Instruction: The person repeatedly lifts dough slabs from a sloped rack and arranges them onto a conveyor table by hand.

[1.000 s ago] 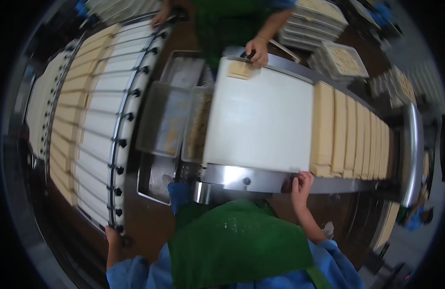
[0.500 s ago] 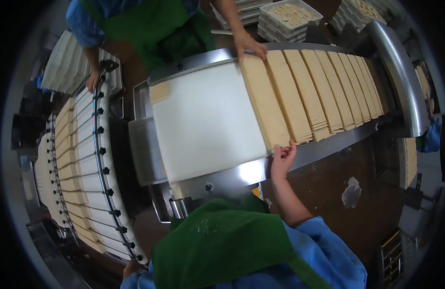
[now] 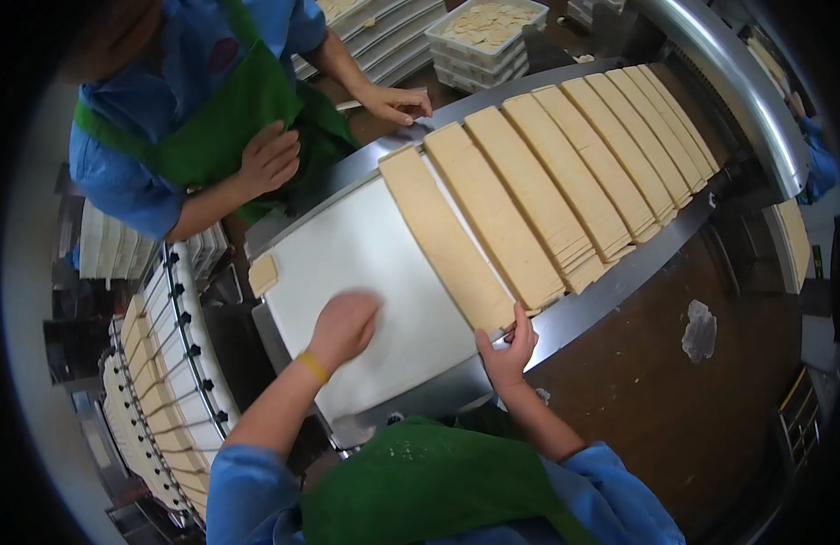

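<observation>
A white belt (image 3: 365, 291) holds a row of long, flat, pale dough strips (image 3: 511, 209), stacked in layers that overlap towards the right. My right hand (image 3: 509, 350) grips the near end of the leftmost dough strip (image 3: 447, 241), thumb and fingers at its edge. Over the bare part of the belt hangs my left hand (image 3: 345, 325), blurred, a yellow band on its wrist; its fingers look curled, but whether they hold anything is smeared by motion. A small dough piece (image 3: 263, 274) lies at the belt's left corner.
Across the belt stands a co-worker (image 3: 202, 109) in a green apron, both hands raised near the far edge. White crates of dough pieces (image 3: 488, 27) stand behind. A second conveyor (image 3: 188, 363) with a knobbed bar runs at the left. A curved metal cover (image 3: 738, 82) is at the right.
My left hand has come from the left conveyor to above the belt. The leftmost strip now stands apart from its neighbour. The co-worker's hands have left the strip and the left conveyor. The view has shifted.
</observation>
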